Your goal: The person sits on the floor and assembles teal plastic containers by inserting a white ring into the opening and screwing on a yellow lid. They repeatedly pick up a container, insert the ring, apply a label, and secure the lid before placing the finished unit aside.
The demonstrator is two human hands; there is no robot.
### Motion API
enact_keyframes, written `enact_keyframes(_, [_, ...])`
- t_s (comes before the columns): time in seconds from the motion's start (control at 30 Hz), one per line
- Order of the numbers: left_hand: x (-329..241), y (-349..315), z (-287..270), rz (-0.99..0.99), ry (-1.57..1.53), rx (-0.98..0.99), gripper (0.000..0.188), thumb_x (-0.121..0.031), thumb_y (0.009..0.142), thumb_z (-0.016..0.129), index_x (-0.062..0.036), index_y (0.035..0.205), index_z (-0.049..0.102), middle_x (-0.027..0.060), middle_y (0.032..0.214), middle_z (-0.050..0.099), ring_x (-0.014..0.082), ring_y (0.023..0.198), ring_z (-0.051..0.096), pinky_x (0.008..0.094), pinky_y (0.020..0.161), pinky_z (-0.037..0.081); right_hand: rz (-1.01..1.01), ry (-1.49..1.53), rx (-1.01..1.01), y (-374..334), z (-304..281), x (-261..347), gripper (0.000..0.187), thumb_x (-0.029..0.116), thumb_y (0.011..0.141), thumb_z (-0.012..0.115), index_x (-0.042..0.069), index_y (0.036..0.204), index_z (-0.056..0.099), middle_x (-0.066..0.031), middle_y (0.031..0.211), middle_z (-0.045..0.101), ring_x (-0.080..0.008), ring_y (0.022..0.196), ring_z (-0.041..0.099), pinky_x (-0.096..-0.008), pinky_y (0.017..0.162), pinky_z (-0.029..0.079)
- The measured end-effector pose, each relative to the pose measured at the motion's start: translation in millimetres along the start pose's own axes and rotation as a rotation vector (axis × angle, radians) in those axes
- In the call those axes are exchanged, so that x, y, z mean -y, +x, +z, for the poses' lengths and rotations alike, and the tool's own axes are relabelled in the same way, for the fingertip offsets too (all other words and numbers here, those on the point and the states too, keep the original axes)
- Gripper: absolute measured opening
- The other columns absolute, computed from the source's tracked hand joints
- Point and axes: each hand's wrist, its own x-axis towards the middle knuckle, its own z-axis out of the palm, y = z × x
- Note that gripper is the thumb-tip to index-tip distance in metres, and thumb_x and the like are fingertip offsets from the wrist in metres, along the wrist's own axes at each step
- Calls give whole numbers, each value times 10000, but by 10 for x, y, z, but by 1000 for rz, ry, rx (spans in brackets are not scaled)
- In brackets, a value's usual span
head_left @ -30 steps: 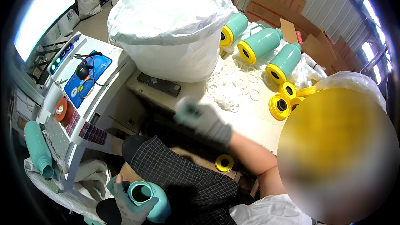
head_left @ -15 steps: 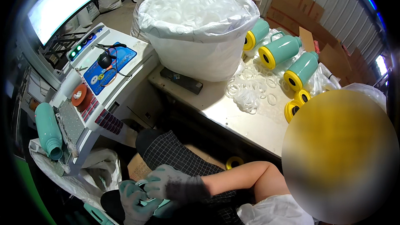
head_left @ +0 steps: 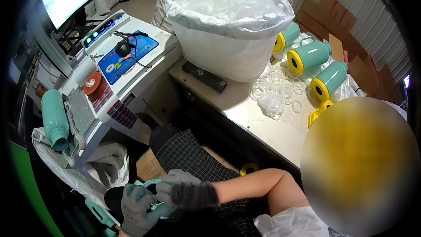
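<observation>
Teal bottle point(head_left: 151, 182): at lap, open end between hands, no yellow part visible; apparently unfinished | Left hand point(head_left: 138, 210): grasping bottle | Right hand point(head_left: 182, 188): fingers at opening, grip cannot be told | Bench point(head_left: 265, 131): three bottles point(head_left: 314, 57), yellow ends point(head_left: 299, 62) fitted; white rings point(head_left: 272, 99) loose

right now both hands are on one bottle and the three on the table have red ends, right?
Not red: the head view shows yellow ends on the three bottles on the table. The left hand and right hand are on one bottle.
</observation>
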Motion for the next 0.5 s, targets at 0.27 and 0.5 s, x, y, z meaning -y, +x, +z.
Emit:
enact_keyframes(0.27, [121,-111,21,-129,-127,-1,347,-309,665,916,-125,872,709,85,950,617,352,937,601,459,772,527,-68,258,117,207,-159,-302,430,459,928,663,102,1166,698,-120,1211,627,-299,1097,611,-426,910,504])
enact_keyframes(0.5, [169,-101,-58,-7,-50,9,350,-354,716,908,-89,893,763,102,1035,660,341,1024,582,434,834,510,141,777,424,412,-224,-285,436,378,812,829,108,1121,681,-88,1088,633,-272,881,605,-407,739,476])
